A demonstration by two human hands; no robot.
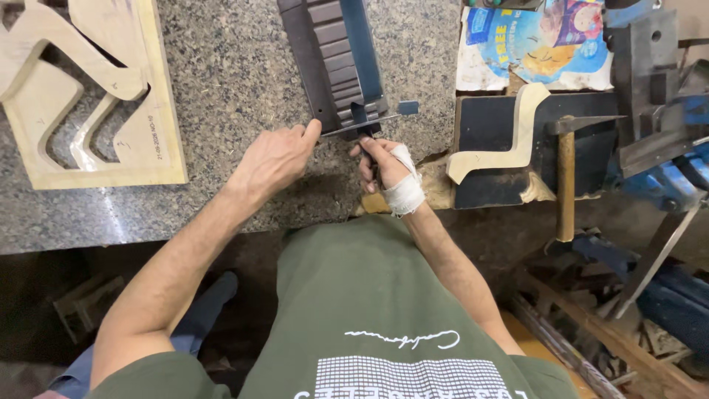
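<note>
My left hand (275, 157) is pressed on the near end of the dark ribbed strip (329, 55), thumb and forefinger pinched at its left corner, keeping it flat on the granite slab (236, 81). My right hand (388, 174), wrapped in white bandage, is closed round a dark handle, and the thin flat metal blade (369, 120) lies across the strip's near end, its square tip sticking out toward three o'clock. The strip runs off toward twelve o'clock with a blue band (362, 44) lying along its right side. As I judge it, the work is at the very end of the strip and little is done: the length beyond looks untouched, though I can't tell whether the blade has bitten in.

Around me: a plywood template (159, 111) with curved cut-outs at ten o'clock, well apart. At two o'clock a printed sheet (532, 44); below it a dark board (491, 133) carrying a curved pale wooden piece (517, 140). A hammer (565, 177) at three o'clock, beside blue metal clutter (665, 177). Nothing crowds the blade.
</note>
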